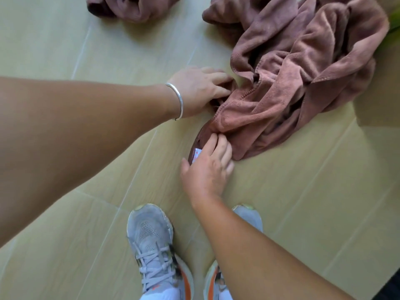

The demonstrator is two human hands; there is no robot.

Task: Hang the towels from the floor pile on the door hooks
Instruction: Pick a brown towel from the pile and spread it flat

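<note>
A crumpled brown towel (pixel 298 68) lies on the tiled floor at the upper right. My left hand (pixel 199 89), with a silver bangle on the wrist, grips the towel's near edge, its fingertips tucked into the folds. My right hand (pixel 207 167) pinches the towel's lower corner beside a small white label (pixel 197 154). A second brown towel (pixel 129 6) lies bunched at the top edge. No door or hooks are in view.
My two grey and orange sneakers (pixel 155 252) stand on the pale yellow floor tiles (pixel 303 202) just below the hands. Something green (pixel 392 27) shows at the right edge. A dark object (pixel 389 289) sits in the bottom right corner.
</note>
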